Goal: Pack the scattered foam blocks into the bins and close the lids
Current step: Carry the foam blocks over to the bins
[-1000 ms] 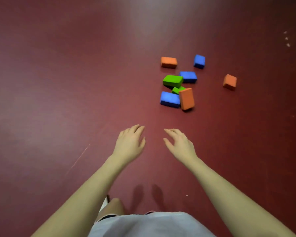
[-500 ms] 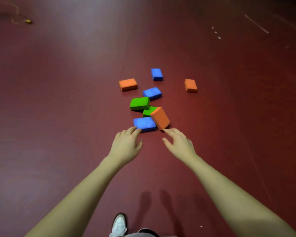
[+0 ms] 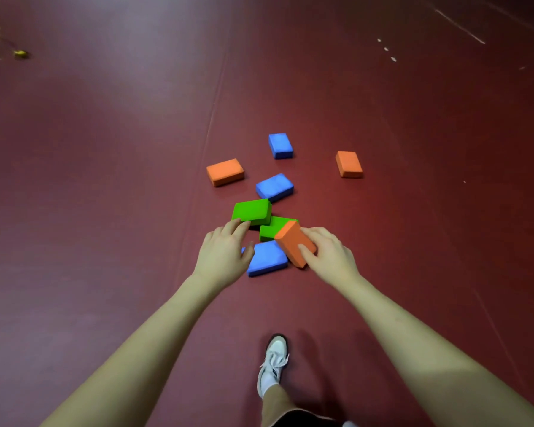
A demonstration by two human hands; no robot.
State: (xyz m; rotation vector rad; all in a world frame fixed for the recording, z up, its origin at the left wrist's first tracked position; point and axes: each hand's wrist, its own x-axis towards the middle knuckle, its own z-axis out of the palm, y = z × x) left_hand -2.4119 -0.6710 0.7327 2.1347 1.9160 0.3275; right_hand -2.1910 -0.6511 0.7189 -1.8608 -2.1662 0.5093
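Eight foam blocks lying mid-frame on dark red floor — right hand gripping tilted orange block, thumb and fingers curled round it; left hand spreading relaxed fingers, touching nearest green block, partly covering blue block below. White shoe showing at bottom centre.

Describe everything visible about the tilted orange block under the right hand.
The tilted orange block is a plain rectangular brick of matte, foam-like material, uniformly orange with no markings. It does not lie flat: it leans with one end raised against the green block behind it, beside the near blue block. The right hand grips it, thumb on the broad upper face and fingers curled over the far edge. It sits nearest the person in the cluster on the dark red floor.
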